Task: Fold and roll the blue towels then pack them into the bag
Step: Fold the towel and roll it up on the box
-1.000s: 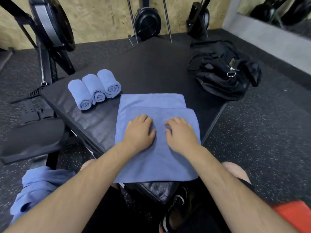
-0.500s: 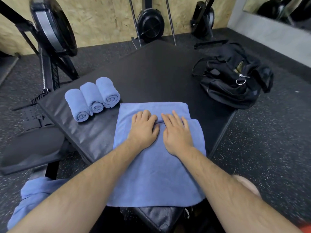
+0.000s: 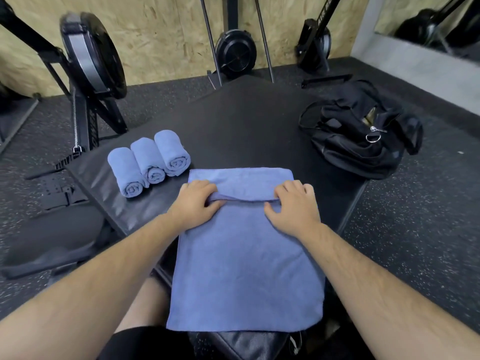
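A blue towel (image 3: 246, 268) lies folded lengthwise on the black padded mat (image 3: 246, 131), its near end hanging over the mat's front corner. My left hand (image 3: 194, 203) pinches the upper layer's far edge near the left side, lifting a small ridge. My right hand (image 3: 293, 206) grips the same edge near the right side, thumb on top. Three rolled blue towels (image 3: 149, 162) lie side by side to the left. The black bag (image 3: 361, 136) sits at the mat's right corner, its top partly open.
Gym machines with black flywheels (image 3: 91, 53) stand along the wooden back wall. A dark pad (image 3: 46, 235) lies on the speckled rubber floor at left. My knee and black shorts show below the mat's front corner.
Both hands slid forward from the towel's middle and spread apart to the corners of the upper layer's far edge, then closed on it. The camera moved closer and lower.
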